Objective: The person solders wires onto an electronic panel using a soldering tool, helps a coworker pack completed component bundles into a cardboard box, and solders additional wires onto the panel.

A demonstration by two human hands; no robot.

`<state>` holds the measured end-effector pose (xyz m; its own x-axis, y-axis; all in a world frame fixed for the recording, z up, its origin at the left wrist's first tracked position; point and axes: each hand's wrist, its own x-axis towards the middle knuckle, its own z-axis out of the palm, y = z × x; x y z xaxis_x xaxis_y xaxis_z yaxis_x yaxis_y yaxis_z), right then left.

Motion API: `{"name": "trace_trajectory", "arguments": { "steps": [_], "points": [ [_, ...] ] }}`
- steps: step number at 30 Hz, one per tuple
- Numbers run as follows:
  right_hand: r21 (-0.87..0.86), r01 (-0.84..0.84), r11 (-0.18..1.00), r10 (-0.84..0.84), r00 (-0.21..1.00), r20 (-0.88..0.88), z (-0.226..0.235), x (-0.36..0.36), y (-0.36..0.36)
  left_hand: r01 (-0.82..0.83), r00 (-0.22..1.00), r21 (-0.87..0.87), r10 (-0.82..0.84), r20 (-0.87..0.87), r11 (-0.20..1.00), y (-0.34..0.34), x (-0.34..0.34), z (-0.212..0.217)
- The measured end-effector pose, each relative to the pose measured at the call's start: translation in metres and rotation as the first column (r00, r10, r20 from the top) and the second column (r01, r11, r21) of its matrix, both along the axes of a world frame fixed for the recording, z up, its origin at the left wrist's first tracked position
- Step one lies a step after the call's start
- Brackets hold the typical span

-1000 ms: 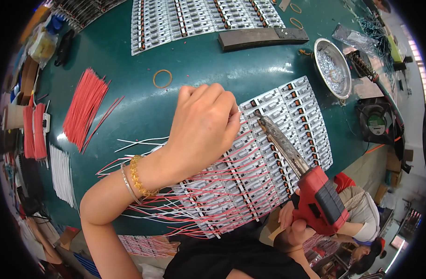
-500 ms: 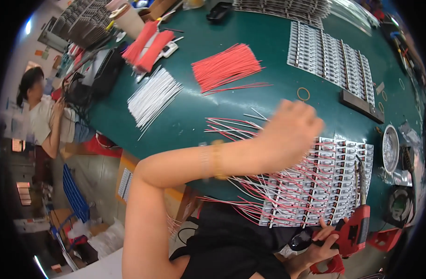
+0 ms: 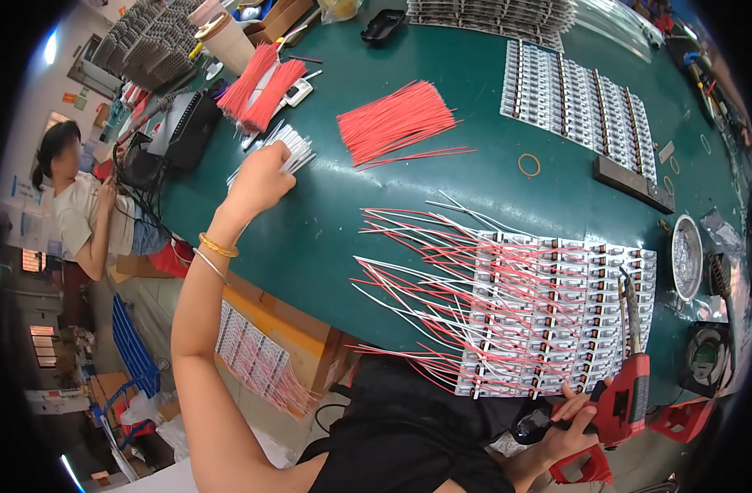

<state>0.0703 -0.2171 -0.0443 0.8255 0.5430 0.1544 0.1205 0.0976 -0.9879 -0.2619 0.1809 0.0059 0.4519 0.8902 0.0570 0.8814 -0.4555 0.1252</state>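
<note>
My left hand (image 3: 262, 178) is closed at the pile of white wires (image 3: 300, 152) on the left of the bench. Its fingertips, hidden behind the hand, press into those wires. At the lower right, my right hand (image 3: 571, 423) grips a red and black soldering gun (image 3: 622, 404). The gun's tip points away from me, over a panel of small circuit boards (image 3: 593, 329). Many red and white wires (image 3: 425, 287) lie across that panel, their loose ends spreading left. A pile of red wires (image 3: 399, 122) rests beyond, right of the white pile.
A second board panel (image 3: 577, 103) sits at the far right, with a dark bar (image 3: 634, 186) at its near edge. A round metal dish (image 3: 687, 257) stands at right. Bundled red wires (image 3: 273, 94) lie back left. A co-worker (image 3: 84, 197) sits at left.
My left hand has swung from above the near circuit-board panel leftward to the white wires, uncovering the panel's wires. My right hand with the soldering gun has barely moved.
</note>
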Motion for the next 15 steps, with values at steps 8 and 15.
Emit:
{"name": "trace_trajectory", "arguments": {
  "steps": [8,15],
  "points": [
    [0.034,-0.040,0.999,0.040,0.999,0.011,0.003,-0.002,0.005,-0.168,0.757,-0.353,0.349,0.553,0.921,0.008,-0.024,-0.003],
    [0.034,-0.010,0.999,0.010,1.000,0.005,0.005,-0.005,0.008,-0.205,0.087,-0.109,0.129,0.988,0.973,-0.022,-0.012,0.033]
  ]
}}
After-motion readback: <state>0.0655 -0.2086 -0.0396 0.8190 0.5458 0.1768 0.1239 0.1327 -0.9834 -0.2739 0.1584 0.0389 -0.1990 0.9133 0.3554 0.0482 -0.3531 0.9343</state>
